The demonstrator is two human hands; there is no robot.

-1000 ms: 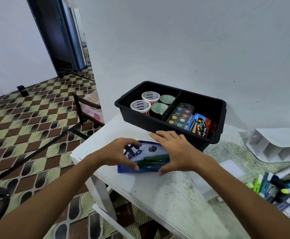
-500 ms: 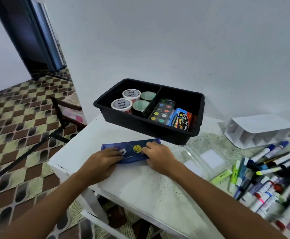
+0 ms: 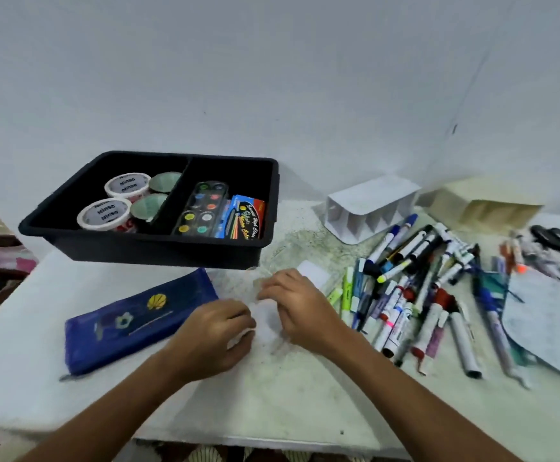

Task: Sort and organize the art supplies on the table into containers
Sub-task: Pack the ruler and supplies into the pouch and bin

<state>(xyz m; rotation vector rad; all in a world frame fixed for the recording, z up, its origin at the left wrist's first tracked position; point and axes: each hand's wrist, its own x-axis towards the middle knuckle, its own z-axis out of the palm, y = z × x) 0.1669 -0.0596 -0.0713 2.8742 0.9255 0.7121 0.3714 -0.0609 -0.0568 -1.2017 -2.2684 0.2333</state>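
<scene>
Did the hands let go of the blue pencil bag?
Yes. Both hands were on the blue pencil bag before. Now it lies alone below the black bin, and the left hand and right hand hold a clear plastic case beside it.

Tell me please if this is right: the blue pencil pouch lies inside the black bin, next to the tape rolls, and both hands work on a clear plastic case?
Not quite. The head view shows the blue pencil pouch lying on the table in front of the black bin, not inside it. The rest holds: the tape rolls are in the bin, and the left hand and right hand work on the clear plastic case.
</scene>
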